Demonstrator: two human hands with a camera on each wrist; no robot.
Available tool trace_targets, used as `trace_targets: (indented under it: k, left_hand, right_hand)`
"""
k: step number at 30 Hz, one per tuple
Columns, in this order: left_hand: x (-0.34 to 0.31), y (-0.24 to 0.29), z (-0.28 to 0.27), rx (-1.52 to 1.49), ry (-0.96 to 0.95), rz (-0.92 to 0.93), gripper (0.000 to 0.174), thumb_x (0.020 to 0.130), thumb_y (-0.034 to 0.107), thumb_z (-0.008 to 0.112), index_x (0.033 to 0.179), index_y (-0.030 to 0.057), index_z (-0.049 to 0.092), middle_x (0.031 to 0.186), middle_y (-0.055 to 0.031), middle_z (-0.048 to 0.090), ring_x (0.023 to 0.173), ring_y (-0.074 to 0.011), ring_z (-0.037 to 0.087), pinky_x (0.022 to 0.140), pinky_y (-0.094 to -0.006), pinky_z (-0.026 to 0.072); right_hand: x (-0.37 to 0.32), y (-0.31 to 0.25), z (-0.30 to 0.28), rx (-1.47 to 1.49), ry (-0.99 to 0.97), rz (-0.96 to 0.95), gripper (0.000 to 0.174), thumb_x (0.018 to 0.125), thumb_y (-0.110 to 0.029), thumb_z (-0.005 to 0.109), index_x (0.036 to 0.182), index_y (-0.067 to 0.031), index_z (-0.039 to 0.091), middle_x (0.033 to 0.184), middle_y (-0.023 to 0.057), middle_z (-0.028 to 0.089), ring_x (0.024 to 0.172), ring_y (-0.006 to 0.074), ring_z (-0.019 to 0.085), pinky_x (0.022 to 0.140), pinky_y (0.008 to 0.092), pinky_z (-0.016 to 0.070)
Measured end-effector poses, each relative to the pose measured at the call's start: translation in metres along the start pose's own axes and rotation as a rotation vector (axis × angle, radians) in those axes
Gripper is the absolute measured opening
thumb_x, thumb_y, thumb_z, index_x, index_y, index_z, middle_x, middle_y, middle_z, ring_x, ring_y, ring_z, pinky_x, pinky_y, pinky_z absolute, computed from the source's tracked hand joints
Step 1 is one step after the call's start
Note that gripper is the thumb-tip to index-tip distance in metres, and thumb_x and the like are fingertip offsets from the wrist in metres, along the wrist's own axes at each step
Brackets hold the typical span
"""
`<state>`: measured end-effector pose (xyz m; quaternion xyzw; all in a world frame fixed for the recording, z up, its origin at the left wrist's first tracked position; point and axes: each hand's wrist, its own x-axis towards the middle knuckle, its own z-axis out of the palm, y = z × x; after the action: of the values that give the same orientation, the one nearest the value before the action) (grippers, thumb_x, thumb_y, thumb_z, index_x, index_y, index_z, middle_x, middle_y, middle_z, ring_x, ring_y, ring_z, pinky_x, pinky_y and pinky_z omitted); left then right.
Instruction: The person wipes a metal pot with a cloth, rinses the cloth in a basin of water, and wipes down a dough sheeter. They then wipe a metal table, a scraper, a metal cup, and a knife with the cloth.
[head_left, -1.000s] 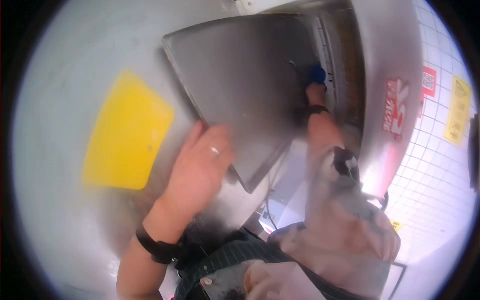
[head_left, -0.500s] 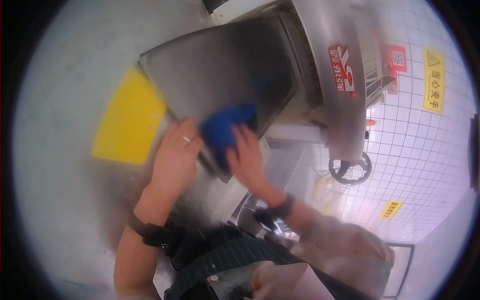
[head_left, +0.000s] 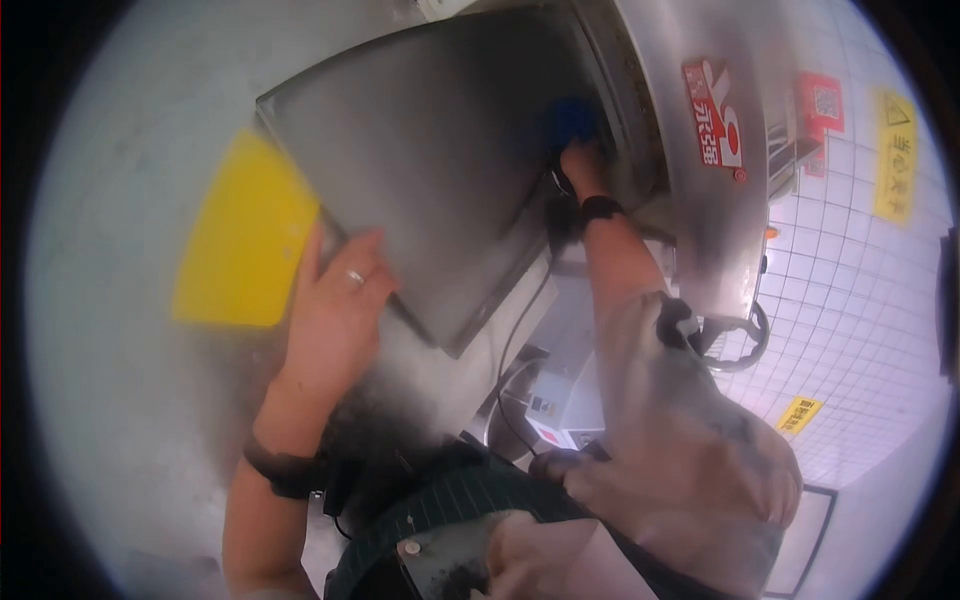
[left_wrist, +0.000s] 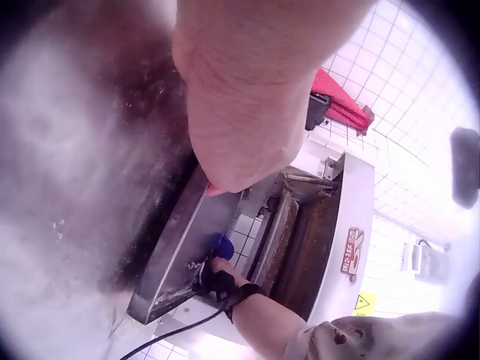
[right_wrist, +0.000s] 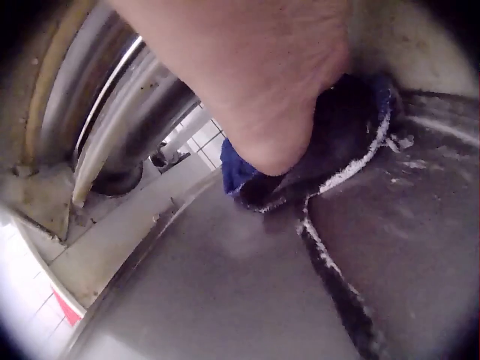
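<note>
You're likely wiping the tray [head_left: 430, 190], right hand [head_left: 584, 172] clutching the cloth [head_left: 570, 118] far right, left hand [head_left: 335, 315] grip unclear; gathering powder [right_wrist: 349, 174] seems next.

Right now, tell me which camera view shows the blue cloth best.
The right wrist view: the blue cloth looms large, its whitish lower edge plain, though partly covered. The head view shows a blurred blue patch at the right hand; the left wrist view, only a small bit.
</note>
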<state>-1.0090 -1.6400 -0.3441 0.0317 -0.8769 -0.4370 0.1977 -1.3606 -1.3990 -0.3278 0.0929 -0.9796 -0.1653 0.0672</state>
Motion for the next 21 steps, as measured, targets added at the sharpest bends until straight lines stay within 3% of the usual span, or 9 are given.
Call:
trace_targets:
  k: [2,5,11,16,17,19,20,21]
  left_hand:
    - [0.001,0.001,-0.003,0.014,-0.013,0.007,0.026,0.067,-0.012,0.052,0.082,0.0079,0.06,0.093,-0.0046,0.057,0.119,-0.0228,0.052,0.11,-0.0531,0.027]
    - [0.001,-0.001,0.002,-0.005,0.002,0.025,0.028,0.066,-0.013,0.051,0.082,0.0076,0.06,0.093,-0.0049,0.057,0.12,-0.0234,0.052,0.11,-0.0529,0.0269]
    - [-0.001,-0.004,0.011,0.014,0.031,0.074,0.029,0.066,-0.015,0.049,0.082,0.0072,0.059,0.093,-0.006,0.057,0.121,-0.0233,0.051,0.109,-0.0515,0.028]
    - [0.003,-0.003,0.018,0.033,0.064,0.088,0.028,0.067,-0.015,0.049,0.082,0.0062,0.059,0.096,-0.0071,0.058,0.121,-0.0235,0.051,0.109,-0.0499,0.028]
    - [0.003,-0.003,0.017,0.041,0.068,0.083,0.027,0.067,-0.014,0.049,0.082,0.0058,0.059,0.097,-0.0076,0.058,0.122,-0.0236,0.051,0.109,-0.0495,0.028]
    - [0.002,-0.004,0.013,0.035,0.066,0.095,0.027,0.068,-0.014,0.049,0.083,0.0054,0.059,0.098,-0.0077,0.058,0.122,-0.0238,0.051,0.109,-0.0493,0.0279]
    - [0.002,-0.005,0.012,0.031,0.065,0.1,0.026,0.068,-0.014,0.05,0.084,0.0051,0.059,0.099,-0.0079,0.058,0.122,-0.024,0.051,0.109,-0.0491,0.0279]
    - [0.001,-0.008,0.013,0.034,0.068,0.091,0.026,0.068,-0.014,0.05,0.084,0.0051,0.059,0.099,-0.0079,0.058,0.122,-0.024,0.051,0.109,-0.0491,0.0279]
  right_hand:
    - [-0.015,0.006,0.007,0.002,-0.053,0.016,0.039,0.097,-0.034,0.04,0.113,0.0006,0.048,0.105,0.0254,0.061,0.095,0.0399,0.062,0.078,0.0499,0.0507]
    - [-0.065,-0.018,-0.025,-0.012,-0.108,0.078,0.043,0.097,-0.037,0.04,0.119,-0.0011,0.046,0.107,0.0268,0.058,0.091,0.0411,0.063,0.078,0.0485,0.0507]
    - [-0.204,-0.06,-0.069,0.175,-0.019,-0.187,0.048,0.092,-0.027,0.053,0.13,0.0006,0.04,0.115,0.0245,0.053,0.091,0.0416,0.061,0.082,0.0467,0.0498]
    - [-0.282,-0.093,-0.121,0.419,-0.25,-0.231,0.044,0.091,-0.026,0.053,0.13,-0.006,0.045,0.116,0.02,0.054,0.097,0.0384,0.06,0.082,0.0447,0.0496]
    - [-0.282,-0.087,-0.113,0.419,-0.247,-0.229,0.044,0.091,-0.026,0.053,0.13,-0.006,0.045,0.116,0.02,0.054,0.097,0.0384,0.06,0.082,0.0447,0.0496]
    - [-0.272,-0.069,-0.089,0.57,-0.045,-0.286,0.039,0.092,-0.029,0.053,0.126,-0.008,0.05,0.11,0.0182,0.059,0.089,0.0335,0.063,0.079,0.0416,0.0505]
    - [-0.252,-0.069,-0.125,0.79,-0.465,-0.023,0.038,0.093,-0.032,0.052,0.12,-0.0051,0.055,0.102,0.0167,0.063,0.085,0.0251,0.064,0.077,0.0356,0.0503]
    - [-0.245,-0.059,-0.14,0.817,-0.478,-0.066,0.037,0.093,-0.026,0.051,0.124,-0.0057,0.054,0.111,0.0165,0.061,0.098,0.0274,0.061,0.086,0.0373,0.0473]
